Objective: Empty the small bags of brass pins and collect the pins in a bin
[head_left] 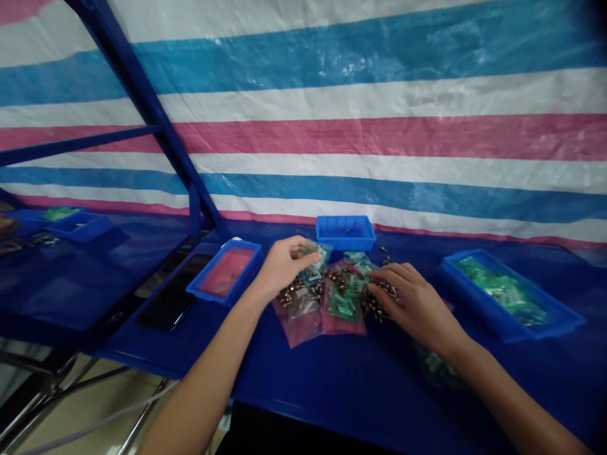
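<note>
Pinching with my left hand [282, 268]: fingertips closed on a small clear bag [313, 258] with something green inside, held just above the heap. My right hand [417, 308] is open, fingers spread and curved, their tips [380, 285] at the edge of a loose pile of small brass fittings [348, 281]. The pile sits between my hands, on and around two pink-tinted plastic bags [300, 325] [342, 322], with green-and-clear packets [342, 303] mixed in. Some bags carry printing, but it's too small and blurred to read, and no brand shows anywhere.

Nearby on the blue table [332, 385]: a blue plastic tray [345, 230] straight ahead, with a few small pieces inside; another blue tray [226, 273] to my left, lined with a pink sheet; a third [496, 296] to my right, packed with green-toned bags. More green bags [439, 370] lie under my right forearm. A dark, flat slab [165, 302], possibly a phone or tablet, sits left of the pink-lined tray.

Further left, a second table [71, 284] holds more blue trays [80, 226], and part of someone else's hand [4, 226] shows at the frame edge. Behind everything: a striped tarp [379, 136] on a blue metal frame [142, 104].
</note>
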Available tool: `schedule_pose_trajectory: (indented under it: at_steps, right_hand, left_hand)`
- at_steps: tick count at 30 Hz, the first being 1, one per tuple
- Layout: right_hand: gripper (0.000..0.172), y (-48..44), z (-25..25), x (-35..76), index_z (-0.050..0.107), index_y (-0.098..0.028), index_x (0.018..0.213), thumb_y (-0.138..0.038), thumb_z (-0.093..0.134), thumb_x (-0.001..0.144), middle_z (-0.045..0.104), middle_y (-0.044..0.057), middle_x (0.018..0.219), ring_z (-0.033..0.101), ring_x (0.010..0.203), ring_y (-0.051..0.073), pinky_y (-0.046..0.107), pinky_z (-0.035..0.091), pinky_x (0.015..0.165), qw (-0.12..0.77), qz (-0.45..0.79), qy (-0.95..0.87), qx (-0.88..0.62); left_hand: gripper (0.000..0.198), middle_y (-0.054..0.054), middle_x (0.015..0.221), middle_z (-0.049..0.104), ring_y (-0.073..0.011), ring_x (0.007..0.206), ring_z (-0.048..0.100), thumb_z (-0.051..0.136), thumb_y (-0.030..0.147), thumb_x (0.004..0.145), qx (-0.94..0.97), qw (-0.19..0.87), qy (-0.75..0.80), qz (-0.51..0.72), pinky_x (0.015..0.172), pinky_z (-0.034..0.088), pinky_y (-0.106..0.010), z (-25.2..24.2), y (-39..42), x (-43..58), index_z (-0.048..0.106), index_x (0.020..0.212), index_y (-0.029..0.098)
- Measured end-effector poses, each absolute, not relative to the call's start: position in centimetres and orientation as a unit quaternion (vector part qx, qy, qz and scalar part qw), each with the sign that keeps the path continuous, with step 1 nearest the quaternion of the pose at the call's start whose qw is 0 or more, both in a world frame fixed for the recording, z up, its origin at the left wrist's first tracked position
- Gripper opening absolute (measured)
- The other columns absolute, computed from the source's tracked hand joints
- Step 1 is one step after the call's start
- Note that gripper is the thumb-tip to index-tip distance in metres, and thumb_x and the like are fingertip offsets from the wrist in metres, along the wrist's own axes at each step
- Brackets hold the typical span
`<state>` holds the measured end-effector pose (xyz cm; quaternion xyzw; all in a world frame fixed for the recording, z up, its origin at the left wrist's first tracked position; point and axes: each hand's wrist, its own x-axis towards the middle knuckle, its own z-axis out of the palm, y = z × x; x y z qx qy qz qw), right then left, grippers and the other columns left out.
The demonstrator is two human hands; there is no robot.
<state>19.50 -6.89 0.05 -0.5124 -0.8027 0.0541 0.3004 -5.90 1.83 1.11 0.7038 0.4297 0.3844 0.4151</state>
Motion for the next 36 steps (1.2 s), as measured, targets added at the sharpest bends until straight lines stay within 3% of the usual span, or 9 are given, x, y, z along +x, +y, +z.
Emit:
schedule_pose_trajectory:
  at_steps: [3, 5, 8, 14, 18, 20, 25, 30, 36]
  right_hand:
    - [0.027, -7.3, 0.0, 18.5, 0.06, -0.023, 0.114, -0.04, 0.051, 0.095, 0.063, 0.004, 0.09, 0.057, 0.082, 0.018, 0.031, 0.045, 0.071, 0.339, 0.162, -0.758, -0.533]
    - [0.027, -7.6, -0.2, 17.8, 0.061, -0.021, 0.103, -0.044, 0.049, 0.095, 0.062, 0.002, 0.081, 0.054, 0.071, 0.016, 0.027, 0.042, 0.062, 0.348, 0.229, -0.735, -0.535]
    - [0.033, -7.9, -0.5, 17.1, 0.058, -0.018, 0.082, -0.046, 0.046, 0.095, 0.057, 0.001, 0.071, 0.049, 0.064, 0.014, 0.026, 0.036, 0.057, 0.347, 0.273, -0.72, -0.536]
    - [0.026, -8.1, 0.0, 17.3, 0.06, -0.019, 0.091, -0.043, 0.051, 0.094, 0.059, -0.001, 0.075, 0.05, 0.066, 0.012, 0.025, 0.035, 0.058, 0.361, 0.313, -0.709, -0.519]
    - [0.027, -8.1, -0.1, 17.4, 0.061, -0.019, 0.085, -0.042, 0.05, 0.094, 0.057, -0.001, 0.072, 0.048, 0.065, 0.012, 0.025, 0.034, 0.058, 0.381, 0.318, -0.698, -0.516]
    - [0.028, -8.0, -0.3, 17.5, 0.061, -0.02, 0.086, -0.044, 0.05, 0.094, 0.056, -0.001, 0.072, 0.047, 0.065, 0.012, 0.025, 0.035, 0.058, 0.415, 0.332, -0.666, -0.523]
    - [0.033, -7.6, -0.6, 17.9, 0.058, -0.019, 0.08, -0.049, 0.052, 0.092, 0.05, -0.002, 0.066, 0.043, 0.06, 0.012, 0.025, 0.033, 0.054, 0.407, 0.347, -0.65, -0.54]
    - [0.035, -7.8, -0.8, 18.0, 0.054, -0.019, 0.078, -0.051, 0.05, 0.092, 0.05, -0.001, 0.066, 0.043, 0.061, 0.013, 0.025, 0.033, 0.053, 0.358, 0.346, -0.684, -0.533]
    - [0.031, -7.7, 0.4, 18.6, 0.059, -0.02, 0.089, -0.05, 0.051, 0.091, 0.058, 0.001, 0.069, 0.051, 0.059, 0.015, 0.026, 0.038, 0.053, 0.381, 0.287, -0.679, -0.558]
  left_hand:
    - [0.026, -0.004, 0.082, 0.068, -0.015, 0.074, 0.064, 0.072, 0.036, 0.078, 0.687, 0.539, 0.351, 0.338, 0.068, 0.047, -0.025, 0.6, 0.0, -3.7, 0.061, 0.087, 0.014]
    - [0.029, -0.002, 0.076, 0.065, -0.0126, 0.069, 0.061, 0.075, 0.038, 0.076, 0.68, 0.579, 0.325, 0.311, 0.063, 0.045, -0.023, 0.3, -0.9, -2.6, 0.06, 0.084, 0.014]
    - [0.032, 0.0, 0.07, 0.061, -0.0096, 0.062, 0.055, 0.075, 0.04, 0.075, 0.683, 0.581, 0.323, 0.302, 0.056, 0.039, -0.02, 0.1, -1.5, -2.0, 0.06, 0.08, 0.013]
    - [0.027, -0.002, 0.074, 0.063, -0.0119, 0.067, 0.057, 0.076, 0.035, 0.075, 0.71, 0.575, 0.298, 0.274, 0.062, 0.042, -0.023, 0.1, -1.6, -2.0, 0.064, 0.083, 0.012]
    - [0.034, -0.003, 0.084, 0.064, -0.0135, 0.073, 0.058, 0.075, 0.037, 0.076, 0.703, 0.572, 0.3, 0.297, 0.064, 0.044, -0.024, -0.2, -2.1, -1.4, 0.063, 0.099, 0.015]
    - [0.035, -0.002, 0.083, 0.063, -0.0131, 0.072, 0.057, 0.072, 0.04, 0.078, 0.706, 0.561, 0.308, 0.302, 0.063, 0.042, -0.023, -0.2, -2.3, -1.2, 0.062, 0.101, 0.016]
    - [0.037, 0.003, 0.061, 0.047, -0.0095, 0.058, 0.044, 0.06, 0.047, 0.086, 0.753, 0.484, 0.342, 0.286, 0.051, 0.03, -0.021, 0.3, -2.5, -1.4, 0.059, 0.07, 0.014]
    - [0.037, 0.001, 0.067, 0.055, -0.01, 0.058, 0.046, 0.054, 0.049, 0.09, 0.765, 0.447, 0.341, 0.314, 0.051, 0.03, -0.022, 0.6, -2.7, -1.5, 0.065, 0.087, 0.014]
    - [0.036, -0.001, 0.07, 0.063, -0.0113, 0.06, 0.052, 0.05, 0.047, 0.092, 0.82, 0.343, 0.326, 0.32, 0.055, 0.035, -0.023, 1.3, -2.5, -2.0, 0.067, 0.084, 0.016]
